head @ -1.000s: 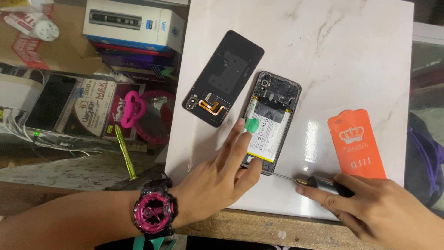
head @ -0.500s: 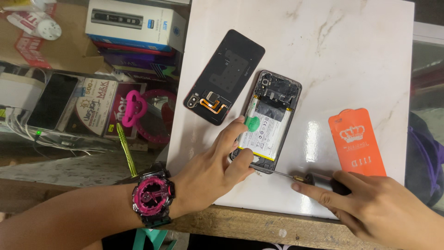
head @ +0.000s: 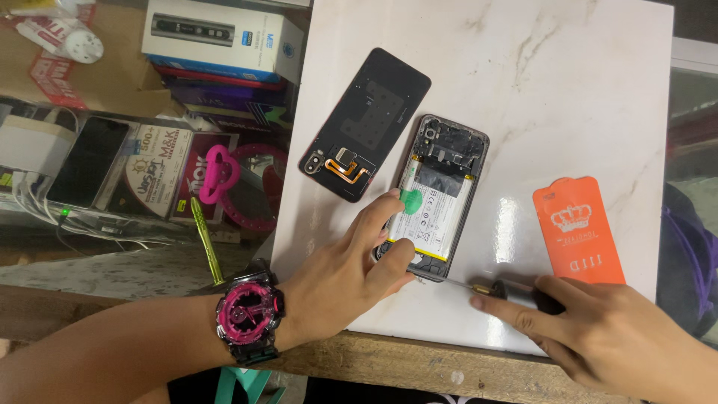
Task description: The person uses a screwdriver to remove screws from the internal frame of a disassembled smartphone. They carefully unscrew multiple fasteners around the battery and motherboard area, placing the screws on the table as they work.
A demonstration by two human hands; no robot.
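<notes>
1. The opened phone (head: 437, 202) lies face down on the white marble slab (head: 568, 82), back removed, with its white battery (head: 432, 213) and upper circuit area exposed.
2. The left hand (head: 344, 273) rests on the lower left part of the phone. The forefinger lies along the left edge of the battery and the thumb presses at the bottom edge; the grip is a steadying press, not a closed fist.
3. A green pull tab (head: 410, 199) sits on the battery just beside the left forefinger's tip.
4. The right hand (head: 606, 337) holds a small screwdriver (head: 490, 286) low over the slab. Its fingers are closed on the dark handle, and the thin shaft points left to the phone's bottom right corner. Whether the tip touches the frame cannot be told from this view.
5. The detached back cover (head: 366, 123), dark with an orange flex strip, lies just left of the phone, inner side up.
6. An orange packet (head: 577, 228) lies on the slab right of the phone, just above the right hand.
7. A pink and black wristwatch (head: 249, 316) is on the left wrist.
8. Boxes (head: 224, 37) and a pink ring stand (head: 239, 187) lie left of the slab.
</notes>
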